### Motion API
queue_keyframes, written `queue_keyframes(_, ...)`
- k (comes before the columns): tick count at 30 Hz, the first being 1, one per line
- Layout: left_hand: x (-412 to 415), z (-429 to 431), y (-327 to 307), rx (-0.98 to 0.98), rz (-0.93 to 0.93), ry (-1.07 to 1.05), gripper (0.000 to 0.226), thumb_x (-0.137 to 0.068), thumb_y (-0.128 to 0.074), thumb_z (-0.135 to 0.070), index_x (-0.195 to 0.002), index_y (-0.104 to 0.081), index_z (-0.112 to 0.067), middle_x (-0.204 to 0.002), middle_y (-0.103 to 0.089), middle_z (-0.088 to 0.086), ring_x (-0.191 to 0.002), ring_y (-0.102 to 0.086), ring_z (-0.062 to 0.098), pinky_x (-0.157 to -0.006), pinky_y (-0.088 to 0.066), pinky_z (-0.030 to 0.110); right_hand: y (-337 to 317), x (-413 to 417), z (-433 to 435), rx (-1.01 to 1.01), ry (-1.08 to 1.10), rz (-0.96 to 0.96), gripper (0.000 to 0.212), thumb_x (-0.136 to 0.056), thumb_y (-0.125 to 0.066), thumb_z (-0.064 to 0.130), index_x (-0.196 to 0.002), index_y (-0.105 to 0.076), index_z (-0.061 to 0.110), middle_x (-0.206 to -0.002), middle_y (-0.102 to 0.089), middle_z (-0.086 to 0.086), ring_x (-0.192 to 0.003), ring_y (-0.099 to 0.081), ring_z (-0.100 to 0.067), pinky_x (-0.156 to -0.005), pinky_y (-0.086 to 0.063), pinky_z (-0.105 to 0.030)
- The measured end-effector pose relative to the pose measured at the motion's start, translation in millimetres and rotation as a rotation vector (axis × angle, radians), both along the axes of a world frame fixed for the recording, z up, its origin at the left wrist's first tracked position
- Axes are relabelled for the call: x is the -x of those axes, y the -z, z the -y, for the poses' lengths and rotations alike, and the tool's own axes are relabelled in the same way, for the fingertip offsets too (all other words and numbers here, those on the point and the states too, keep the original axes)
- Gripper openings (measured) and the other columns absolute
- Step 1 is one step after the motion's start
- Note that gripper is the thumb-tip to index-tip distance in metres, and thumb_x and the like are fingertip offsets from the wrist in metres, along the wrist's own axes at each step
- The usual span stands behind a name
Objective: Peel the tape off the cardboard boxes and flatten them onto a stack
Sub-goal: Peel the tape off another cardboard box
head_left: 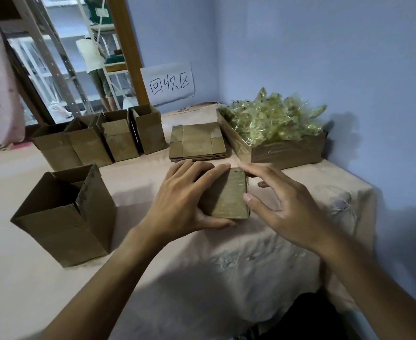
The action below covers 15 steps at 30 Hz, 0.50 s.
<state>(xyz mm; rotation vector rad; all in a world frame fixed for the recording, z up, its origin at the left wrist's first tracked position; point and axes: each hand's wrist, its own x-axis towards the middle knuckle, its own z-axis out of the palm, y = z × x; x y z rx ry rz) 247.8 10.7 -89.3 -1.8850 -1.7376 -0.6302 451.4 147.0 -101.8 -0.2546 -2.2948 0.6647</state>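
Observation:
A small closed cardboard box (229, 195) stands on the cloth-covered table (263, 253) in front of me. My left hand (184, 200) grips it, fingers over its top and thumb under its near edge. My right hand (283, 200) hovers at the box's right side with fingers spread, fingertips close to the top right edge. A stack of flattened boxes (197, 142) lies behind it. An open box (64, 214) stands at the left. A row of several open boxes (99, 141) stands at the back left.
A shallow cardboard tray (288, 153) heaped with crumpled clear tape (273, 119) sits at the back right by the blue wall. A paper sign (168, 83) hangs on the wall. The table edge drops off at the right. A mirror stands at the back left.

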Motion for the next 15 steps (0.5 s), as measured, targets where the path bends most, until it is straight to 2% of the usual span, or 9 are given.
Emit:
queue_keyframes(4,8,22,-20,0.027,-0.096,-0.027,0.099,-0.071,-0.073,-0.080,-0.146,-0.057,-0.017,-0.126,-0.063,0.006,-0.111,-0.060,0.028,-0.099,-0.046,0.048,-6,7,11,-0.031,-0.069,-0.007,0.049,-0.098,-0.067,0.023,-0.145,-0.052,0.026,-0.142,-0.052,0.017,-0.134,-0.052,-0.006,-0.104,-0.051,-0.038)
queue_keyframes(7,10,45,-29,0.121,-0.095,-0.068,0.101,-0.070,-0.068,-0.084,-0.148,-0.055,-0.021,-0.126,-0.061,0.002,-0.111,-0.058,0.024,-0.101,-0.046,0.046,-8,14,22,-0.088,-0.097,0.006,0.044,-0.097,-0.068,0.028,-0.139,-0.056,0.025,-0.135,-0.057,0.014,-0.125,-0.057,-0.006,-0.098,-0.052,-0.036)
queue_keyframes(11,12,71,-22,0.190,-0.014,-0.114,0.101,-0.071,-0.067,-0.085,-0.151,-0.049,-0.026,-0.131,-0.059,-0.002,-0.116,-0.055,0.019,-0.100,-0.046,0.042,-7,28,33,-0.188,-0.146,0.045,0.037,-0.097,-0.066,0.035,-0.131,-0.058,0.023,-0.125,-0.060,0.009,-0.112,-0.063,-0.012,-0.087,-0.055,-0.039)
queue_keyframes(15,13,82,-6,0.142,0.089,-0.119,0.101,-0.072,-0.071,-0.082,-0.152,-0.049,-0.024,-0.136,-0.057,-0.001,-0.120,-0.054,0.019,-0.098,-0.048,0.045,-15,40,37,-0.305,-0.155,0.049,0.028,-0.099,-0.063,0.034,-0.124,-0.059,0.021,-0.118,-0.059,0.006,-0.102,-0.063,-0.014,-0.081,-0.054,-0.036)
